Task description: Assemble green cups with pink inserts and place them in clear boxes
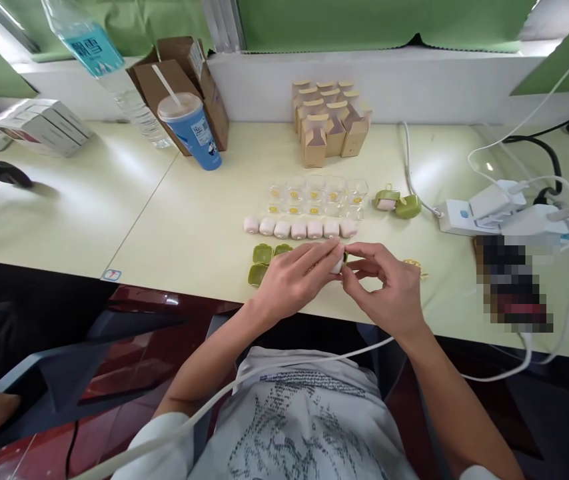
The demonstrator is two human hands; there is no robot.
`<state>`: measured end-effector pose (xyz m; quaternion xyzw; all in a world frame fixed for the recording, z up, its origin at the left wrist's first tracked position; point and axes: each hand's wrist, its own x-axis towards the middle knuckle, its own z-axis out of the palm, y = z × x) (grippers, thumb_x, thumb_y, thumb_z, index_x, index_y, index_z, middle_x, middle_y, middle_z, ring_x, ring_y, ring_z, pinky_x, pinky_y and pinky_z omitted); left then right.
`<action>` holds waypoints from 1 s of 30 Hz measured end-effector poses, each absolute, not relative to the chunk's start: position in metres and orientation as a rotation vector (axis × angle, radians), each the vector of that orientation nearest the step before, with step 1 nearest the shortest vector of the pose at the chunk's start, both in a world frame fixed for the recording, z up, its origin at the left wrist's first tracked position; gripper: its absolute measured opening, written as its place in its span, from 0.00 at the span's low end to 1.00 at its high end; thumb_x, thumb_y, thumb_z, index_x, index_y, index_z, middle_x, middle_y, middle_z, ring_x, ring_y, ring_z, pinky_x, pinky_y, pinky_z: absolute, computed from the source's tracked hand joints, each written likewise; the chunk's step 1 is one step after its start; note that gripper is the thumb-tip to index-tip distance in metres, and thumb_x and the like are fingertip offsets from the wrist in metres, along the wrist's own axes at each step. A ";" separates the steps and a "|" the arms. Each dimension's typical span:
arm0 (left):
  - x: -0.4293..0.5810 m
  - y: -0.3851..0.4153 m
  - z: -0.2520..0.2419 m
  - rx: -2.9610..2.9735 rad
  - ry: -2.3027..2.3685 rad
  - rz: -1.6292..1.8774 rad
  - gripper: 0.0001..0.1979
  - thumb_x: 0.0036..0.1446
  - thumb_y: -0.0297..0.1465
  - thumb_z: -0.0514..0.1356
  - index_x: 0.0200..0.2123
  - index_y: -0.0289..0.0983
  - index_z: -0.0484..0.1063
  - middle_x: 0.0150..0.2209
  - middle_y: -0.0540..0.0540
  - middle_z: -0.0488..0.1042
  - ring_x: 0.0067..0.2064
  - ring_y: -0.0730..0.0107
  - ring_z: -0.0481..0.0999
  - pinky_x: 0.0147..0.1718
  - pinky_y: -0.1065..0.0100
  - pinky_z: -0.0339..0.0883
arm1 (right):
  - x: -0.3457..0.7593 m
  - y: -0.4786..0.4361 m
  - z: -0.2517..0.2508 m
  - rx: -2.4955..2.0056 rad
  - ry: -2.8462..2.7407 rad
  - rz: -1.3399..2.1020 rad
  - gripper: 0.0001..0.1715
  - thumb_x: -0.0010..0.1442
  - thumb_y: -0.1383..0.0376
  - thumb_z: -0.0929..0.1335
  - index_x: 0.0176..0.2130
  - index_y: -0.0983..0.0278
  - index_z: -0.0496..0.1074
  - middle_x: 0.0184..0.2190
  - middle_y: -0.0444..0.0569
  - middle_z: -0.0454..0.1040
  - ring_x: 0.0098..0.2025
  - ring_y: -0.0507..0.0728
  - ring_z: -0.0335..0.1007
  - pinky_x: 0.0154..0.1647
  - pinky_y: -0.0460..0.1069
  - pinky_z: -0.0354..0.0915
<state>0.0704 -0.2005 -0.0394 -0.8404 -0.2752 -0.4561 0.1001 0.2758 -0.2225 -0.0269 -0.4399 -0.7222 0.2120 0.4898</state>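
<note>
White pc (pixel 337 267) held btwn L hand (pixel 298 277) & R hand (pixel 392 290).

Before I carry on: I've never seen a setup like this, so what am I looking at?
No machine here, just a person working bare-handed. The single picture comes from a camera worn on their head, looking forward and down. The left hand and right hand together hold a small white piece with dark green showing at its edge. On the table, a row of pale pink pieces lies just beyond the hands, with clear plastic holders behind it and brown boxes farther back. Open green cases sit beside the left hand.
</note>
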 end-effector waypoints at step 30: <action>0.070 -0.205 -0.038 -2.764 -1.079 -1.301 0.25 0.71 0.38 0.73 0.65 0.40 0.74 0.66 0.32 0.72 0.67 0.45 0.80 0.61 0.47 0.86 | 0.259 -0.214 -0.034 -0.859 -0.942 1.793 0.34 0.62 0.41 0.82 0.58 0.52 0.75 0.41 0.42 0.82 0.34 0.54 0.79 0.31 0.48 0.77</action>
